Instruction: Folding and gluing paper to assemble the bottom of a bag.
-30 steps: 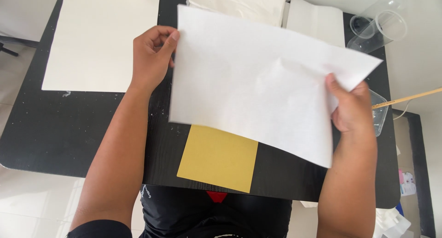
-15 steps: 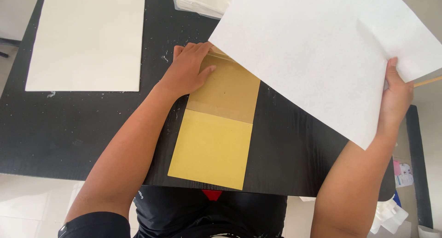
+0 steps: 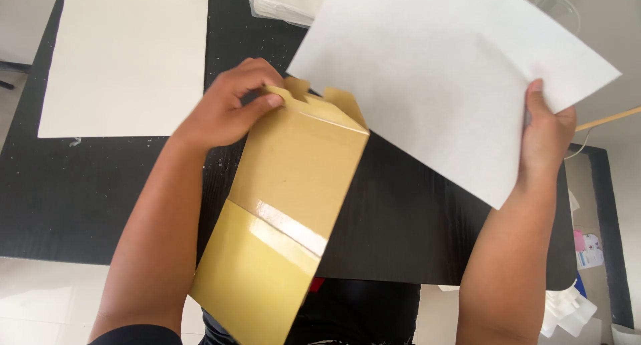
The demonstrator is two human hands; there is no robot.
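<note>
My left hand pinches the folded gold card by its notched top flap, lifting it off the desk. My right hand grips the white sheet by its edge, holding it aside.

A flat-folded yellow-brown carton with tabbed flaps is lifted over the black table, glossy on its lower panel. A clear-wrapped pack of white sheets lies at the table's far edge.
</note>
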